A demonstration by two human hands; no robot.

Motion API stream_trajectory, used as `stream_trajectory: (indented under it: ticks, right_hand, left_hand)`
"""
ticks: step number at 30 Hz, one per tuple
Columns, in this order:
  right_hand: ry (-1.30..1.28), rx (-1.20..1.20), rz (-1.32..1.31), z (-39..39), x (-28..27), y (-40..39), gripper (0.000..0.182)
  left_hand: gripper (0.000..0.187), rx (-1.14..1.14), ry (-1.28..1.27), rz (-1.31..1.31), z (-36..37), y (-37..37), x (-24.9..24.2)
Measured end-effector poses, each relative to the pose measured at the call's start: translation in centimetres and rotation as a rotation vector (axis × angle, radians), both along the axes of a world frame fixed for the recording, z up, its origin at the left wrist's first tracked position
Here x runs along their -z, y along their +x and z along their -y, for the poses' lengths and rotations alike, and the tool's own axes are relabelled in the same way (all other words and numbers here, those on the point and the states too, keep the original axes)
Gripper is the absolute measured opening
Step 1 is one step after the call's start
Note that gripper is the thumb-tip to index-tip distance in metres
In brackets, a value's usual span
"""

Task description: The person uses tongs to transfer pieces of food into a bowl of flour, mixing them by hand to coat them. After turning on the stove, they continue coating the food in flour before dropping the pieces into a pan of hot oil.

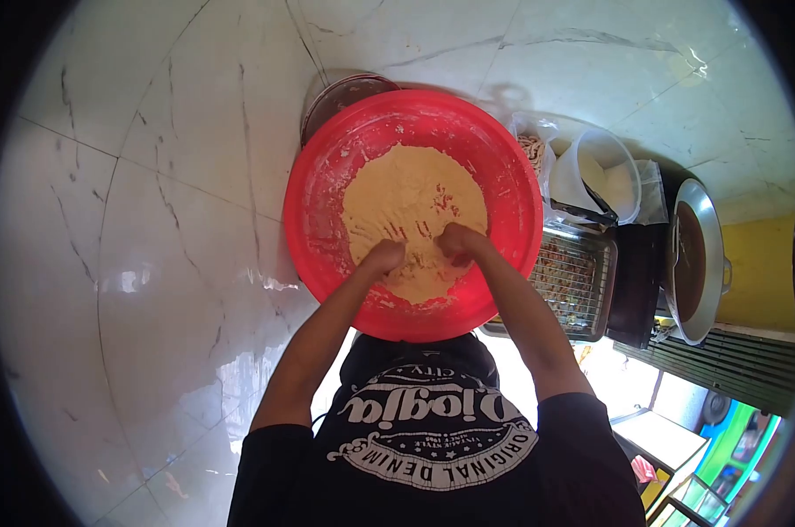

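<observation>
At the centre of the frame, a pale floury mix [406, 193] lies in the red basin [513, 202]. Left hand [385, 256] and right hand [459, 242] press in, each grip closed, contents unclear. Uneven pushing could tilt the basin or fling mix over its rim.

Wok [710, 215] with brown contents [690, 263]; white tub [568, 183] near wire rack [575, 274].

On my feed, pale grey-veined tiles [195, 176] spread widely, floor or wall, I can't quite tell, with glare at two and eight o'clock. I see a yellow panel [762, 277] at three, dark slats [722, 364] and bright daylight [679, 400] toward four.
</observation>
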State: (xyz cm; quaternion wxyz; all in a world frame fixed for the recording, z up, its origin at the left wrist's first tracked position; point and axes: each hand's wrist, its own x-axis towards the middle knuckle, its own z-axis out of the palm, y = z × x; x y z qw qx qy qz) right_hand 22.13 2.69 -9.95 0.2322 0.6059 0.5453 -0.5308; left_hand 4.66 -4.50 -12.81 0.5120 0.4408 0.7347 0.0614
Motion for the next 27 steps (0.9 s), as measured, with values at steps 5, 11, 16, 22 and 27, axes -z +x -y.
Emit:
stream_trajectory:
  ticks: [5, 11, 16, 22, 27]
  right_hand:
    - [0.050, 0.072, -0.248, 2.1, -3.0, -1.3, 0.043]
    - [0.143, 0.080, -0.363, 2.3, -3.9, 0.9, 0.046]
    - [0.457, -0.228, -0.028, 2.0, -1.0, 0.4, 0.042]
    - [0.077, -0.058, -0.101, 3.6, -0.4, -2.6, 0.030]
    - [0.105, 0.189, -0.561, 3.8, -3.4, -0.2, 0.024]
  left_hand:
    - [0.058, -0.249, -0.238, 0.359, 0.4, 1.9, -2.0]
    - [0.055, -0.298, -0.006, 0.361, 1.5, -1.1, -3.3]
    - [0.038, -0.226, -0.289, 0.152, 1.2, -1.2, -2.0]
    - [0.028, -0.243, -0.159, 0.509, 2.5, 1.4, -2.2]
    - [0.027, -0.260, 0.123, 0.491, 3.3, -0.2, -2.8]
